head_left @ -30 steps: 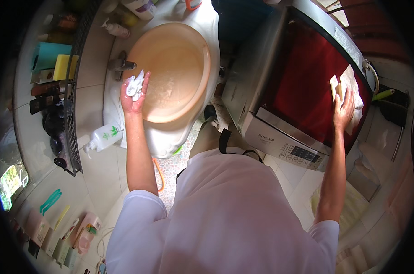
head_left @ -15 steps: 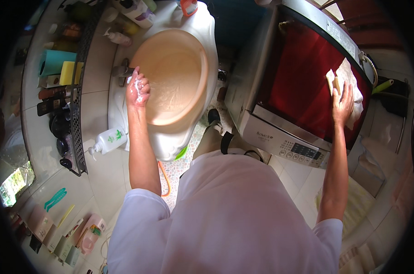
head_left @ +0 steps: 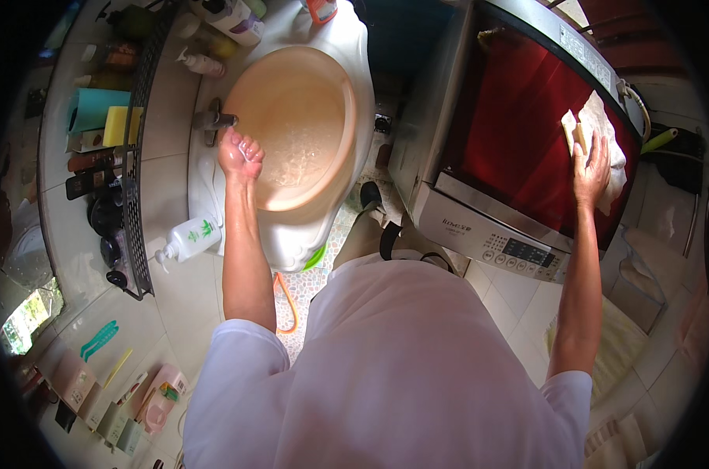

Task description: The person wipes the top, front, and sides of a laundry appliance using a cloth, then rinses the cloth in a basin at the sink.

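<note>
Since the first frame, my left grip [head_left: 240,156] has curled from an open palm into a fist around white stuff [head_left: 243,148], near the tap [head_left: 214,119] and basin [head_left: 350,117]. My right grip [head_left: 592,166] lies flat, fingers extended, against the pale cloth [head_left: 600,117] on the washing machine's red lid [head_left: 510,117].

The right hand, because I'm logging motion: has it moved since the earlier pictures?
No, not visibly: the right hand rests on the pale cloth at about the same place against the machine's red lid.
</note>
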### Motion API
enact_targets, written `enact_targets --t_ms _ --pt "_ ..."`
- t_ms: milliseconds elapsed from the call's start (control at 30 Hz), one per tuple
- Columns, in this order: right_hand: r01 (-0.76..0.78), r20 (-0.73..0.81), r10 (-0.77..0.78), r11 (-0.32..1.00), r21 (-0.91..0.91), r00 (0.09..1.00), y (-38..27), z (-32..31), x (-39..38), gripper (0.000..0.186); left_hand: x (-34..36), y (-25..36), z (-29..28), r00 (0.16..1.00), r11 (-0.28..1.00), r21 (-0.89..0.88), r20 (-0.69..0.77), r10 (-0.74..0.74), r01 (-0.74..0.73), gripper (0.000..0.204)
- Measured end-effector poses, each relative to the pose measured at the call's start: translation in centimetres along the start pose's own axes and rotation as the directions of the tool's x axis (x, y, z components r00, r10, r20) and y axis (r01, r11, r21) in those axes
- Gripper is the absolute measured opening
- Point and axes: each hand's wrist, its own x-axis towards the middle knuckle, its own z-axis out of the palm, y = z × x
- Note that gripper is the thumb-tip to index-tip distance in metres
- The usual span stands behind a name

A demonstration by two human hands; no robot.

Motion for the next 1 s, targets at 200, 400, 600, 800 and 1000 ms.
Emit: enact_targets --t_ms 200,400,600,800,1000 --pt "0.004 0.003 -0.004 1.0 -0.004 1.0 0.2 0.2 -0.1 0.059 -0.3 0.1 -0.9 1.0 1.0 0.017 -0.023 -0.006 0.006 0.038" --pt "0.005 0.004 -0.005 1.0 -0.012 1.0 0.2 0.2 -0.2 0.059 -0.5 -0.4 -1.9 0.999 1.0 0.014 -0.032 -0.023 0.023 0.037" --pt "0.01 0.0 -0.01 1.0 -0.022 1.0 0.2 0.3 -0.2 0.059 -1.0 -0.9 -2.1 0.998 0.999 0.011 -0.05 -0.041 0.041 0.037" --pt "0.036 -0.011 -0.036 0.999 0.008 0.999 0.1 0.5 0.0 0.057 -1.3 -0.6 -4.1 1.0 1.0 -0.016 -0.01 -0.004 0.004 0.035" --pt "0.052 -0.005 -0.052 0.999 -0.004 0.999 1.5 0.9 -0.4 0.057 -2.6 0.3 -2.9 0.999 0.997 -0.077 -0.03 -0.019 0.017 0.016"
